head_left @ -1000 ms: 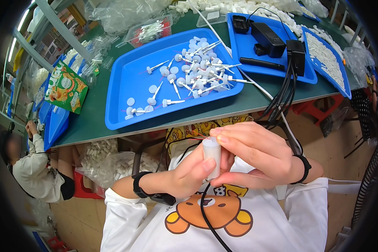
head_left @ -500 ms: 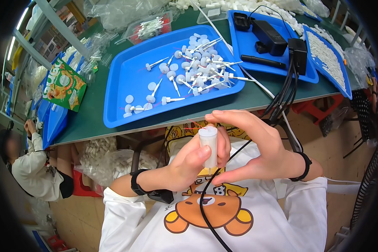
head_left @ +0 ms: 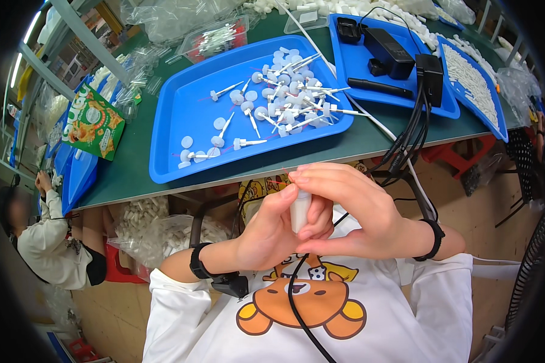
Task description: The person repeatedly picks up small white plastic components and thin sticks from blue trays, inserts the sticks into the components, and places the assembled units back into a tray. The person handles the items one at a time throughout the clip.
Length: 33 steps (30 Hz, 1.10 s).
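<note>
A small white plastic cylinder (head_left: pixel 300 212) with a round cap-like top is held upright over my lap, just off the table's front edge. My left hand (head_left: pixel 265 233) is closed around it, thumb up along its side. Over its top lie the bent fingers of my right hand (head_left: pixel 360 212), covering most of the cap, while the right thumb reaches below near the cylinder's lower end. Thin red wires (head_left: pixel 278 181) stick out beside the top. Beyond my hands, a blue tray (head_left: pixel 188 109) holds many white discs with thin white stems (head_left: pixel 287 103) and red wires.
A second blue tray (head_left: pixel 351 91) bears a black power adapter (head_left: pixel 389 53); black cables (head_left: pixel 413 130) hang from it over the table edge. At right stands a tray of small white tubes (head_left: pixel 469 78). A green snack bag (head_left: pixel 97 124) lies left. Another person (head_left: pixel 54 242) sits far left.
My right hand has come in from the right, and its fingers now cover the cylinder's top. The left thumb has moved up along the cylinder, which sits slightly lower.
</note>
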Available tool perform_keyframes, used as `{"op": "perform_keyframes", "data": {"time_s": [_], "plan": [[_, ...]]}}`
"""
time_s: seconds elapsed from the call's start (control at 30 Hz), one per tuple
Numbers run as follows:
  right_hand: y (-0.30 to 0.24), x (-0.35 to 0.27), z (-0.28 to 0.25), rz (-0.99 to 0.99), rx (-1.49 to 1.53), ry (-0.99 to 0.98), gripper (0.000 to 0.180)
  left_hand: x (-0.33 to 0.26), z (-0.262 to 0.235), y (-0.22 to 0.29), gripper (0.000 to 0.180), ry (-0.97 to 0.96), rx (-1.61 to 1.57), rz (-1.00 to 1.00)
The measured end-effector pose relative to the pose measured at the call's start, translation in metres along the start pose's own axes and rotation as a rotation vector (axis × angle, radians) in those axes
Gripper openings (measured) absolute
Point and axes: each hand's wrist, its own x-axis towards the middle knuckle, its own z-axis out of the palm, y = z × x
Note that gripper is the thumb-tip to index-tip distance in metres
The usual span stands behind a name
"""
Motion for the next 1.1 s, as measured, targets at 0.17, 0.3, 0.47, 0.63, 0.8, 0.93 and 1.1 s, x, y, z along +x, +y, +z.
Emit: {"op": "perform_keyframes", "data": {"time_s": [0.17,0.3,0.47,0.63,0.8,0.93,1.1], "plan": [[0.003,-0.002,0.005,-0.019,-0.018,0.007,0.067,0.0,-0.003,0.001,0.04,-0.006,0.01,-0.007],[0.003,0.003,-0.001,-0.017,-0.067,-0.033,0.071,0.001,-0.004,0.004,0.043,0.001,-0.045,-0.004],[0.001,0.005,-0.014,-0.003,-0.053,0.048,0.075,0.005,-0.004,0.01,0.053,-0.072,-0.139,0.052],[0.0,0.007,-0.013,-0.041,-0.033,0.002,0.076,0.003,-0.003,0.011,0.054,-0.152,-0.164,0.032],[-0.003,0.007,-0.004,-0.074,-0.024,-0.018,0.074,0.002,-0.005,0.004,0.048,-0.223,-0.278,-0.007],[-0.001,0.004,-0.005,-0.088,0.023,-0.012,0.067,0.002,-0.004,0.003,0.046,-0.249,-0.264,-0.083],[0.001,0.005,-0.007,-0.031,0.149,-0.042,0.059,0.001,-0.003,0.001,0.045,-0.204,-0.293,-0.106]]}}
